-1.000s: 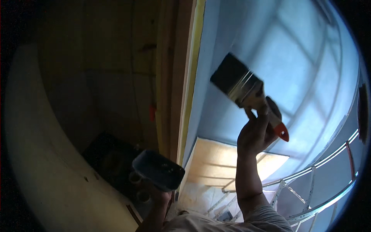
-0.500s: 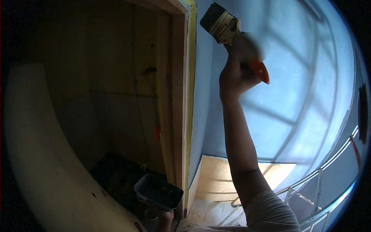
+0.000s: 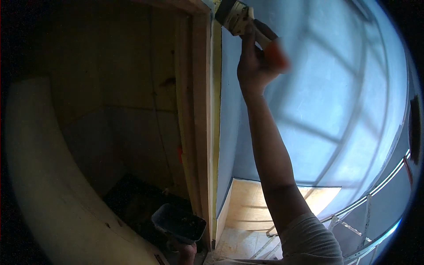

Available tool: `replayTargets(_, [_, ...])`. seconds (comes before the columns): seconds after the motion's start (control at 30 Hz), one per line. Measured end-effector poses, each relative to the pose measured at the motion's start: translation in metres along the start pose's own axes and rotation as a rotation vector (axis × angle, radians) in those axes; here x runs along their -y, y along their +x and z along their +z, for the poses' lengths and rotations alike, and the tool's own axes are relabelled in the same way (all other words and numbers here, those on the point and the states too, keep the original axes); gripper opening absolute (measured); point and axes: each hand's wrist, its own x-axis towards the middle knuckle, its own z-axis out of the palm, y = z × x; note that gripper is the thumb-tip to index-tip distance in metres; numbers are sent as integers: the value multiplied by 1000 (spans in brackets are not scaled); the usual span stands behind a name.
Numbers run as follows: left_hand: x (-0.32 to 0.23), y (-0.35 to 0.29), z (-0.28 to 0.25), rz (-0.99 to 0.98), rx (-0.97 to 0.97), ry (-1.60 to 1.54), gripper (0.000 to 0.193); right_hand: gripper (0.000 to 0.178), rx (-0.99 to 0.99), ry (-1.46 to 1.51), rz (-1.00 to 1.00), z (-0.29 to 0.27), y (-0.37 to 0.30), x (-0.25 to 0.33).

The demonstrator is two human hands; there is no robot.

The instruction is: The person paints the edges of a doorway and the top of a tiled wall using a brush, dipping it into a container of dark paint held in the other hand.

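Observation:
High up beside the door frame, my right hand (image 3: 256,66) is closed round the handle of a wide paintbrush (image 3: 237,20). The handle's end is orange and smeared by motion. Dark bristles point up and left, close to the yellow strip (image 3: 216,88) along the frame; whether they touch it I cannot tell. Low down, my left hand (image 3: 187,251) grips a dark, rectangular paint tray (image 3: 180,224) from below, its fingers partly hidden under it. A dark film and some pale specks show inside the tray.
A wooden door frame (image 3: 202,110) edges a dark room on the left. The pale door (image 3: 48,163) curves along the far left. Blue wall (image 3: 318,101) fills the right, with tan tiles (image 3: 247,203) below. White metal bars (image 3: 366,216), perhaps a ladder's, stand at the lower right.
My right hand has moved up and left with the paintbrush, bringing the bristles toward the top of the door frame. The paint tray has shifted slightly down and left.

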Motion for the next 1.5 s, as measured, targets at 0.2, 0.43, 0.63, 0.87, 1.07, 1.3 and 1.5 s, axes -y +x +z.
replayTargets(0.2, [3,2,4,-4,2,10,77,26,53,-105,-11,-10,-7,-3])
replayTargets(0.43, [6,8,8,2,12,6,77,24,59,-120,-61,-7,-1,-14])
replayTargets(0.63, [5,7,5,9,8,15,77,23,19,-123,-142,0,7,-4])
replayTargets(0.87, [8,6,5,2,8,29,76,23,70,-120,-124,-6,1,-13])
replayTargets(1.07, [9,8,7,4,23,31,76,21,111,-169,-210,-4,13,-15])
replayTargets(1.3, [11,8,4,7,21,39,76,20,24,-116,-101,-7,4,2])
replayTargets(1.5, [8,11,2,13,22,50,76,18,167,-330,-193,-20,-7,4])
